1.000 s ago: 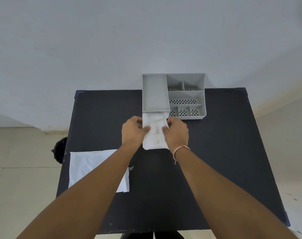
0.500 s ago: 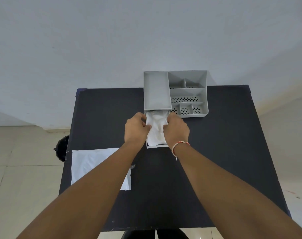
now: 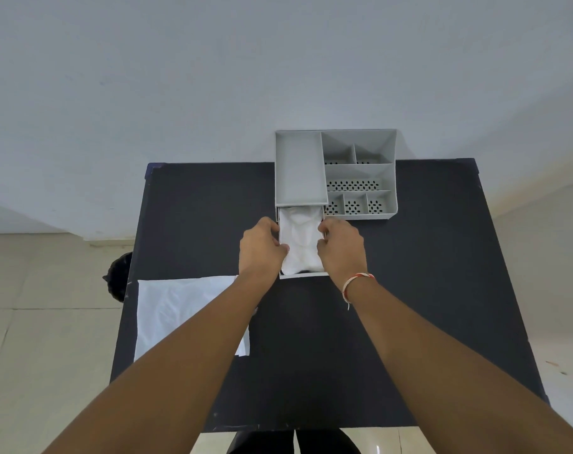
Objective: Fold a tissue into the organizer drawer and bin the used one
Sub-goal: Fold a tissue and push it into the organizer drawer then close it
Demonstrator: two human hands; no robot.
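A grey desk organizer [image 3: 360, 172] stands at the far edge of the black table [image 3: 409, 290]. Its white drawer [image 3: 303, 275] is pulled out toward me. A folded white tissue [image 3: 303, 240] lies inside the drawer, filling most of it. My left hand [image 3: 262, 249] pinches the tissue's left edge at the drawer's left wall. My right hand [image 3: 340, 249] pinches its right edge at the right wall. A second white tissue [image 3: 177, 312] lies flat and spread on the table's left side, partly under my left forearm.
A dark round bin [image 3: 118, 276] sits on the tiled floor just past the table's left edge. A pale wall rises behind the organizer. My right wrist wears a red-and-white thread band [image 3: 355, 281].
The tissue was held above the drawer's front; both hands have pressed it down and forward, and it now lies inside the drawer walls.
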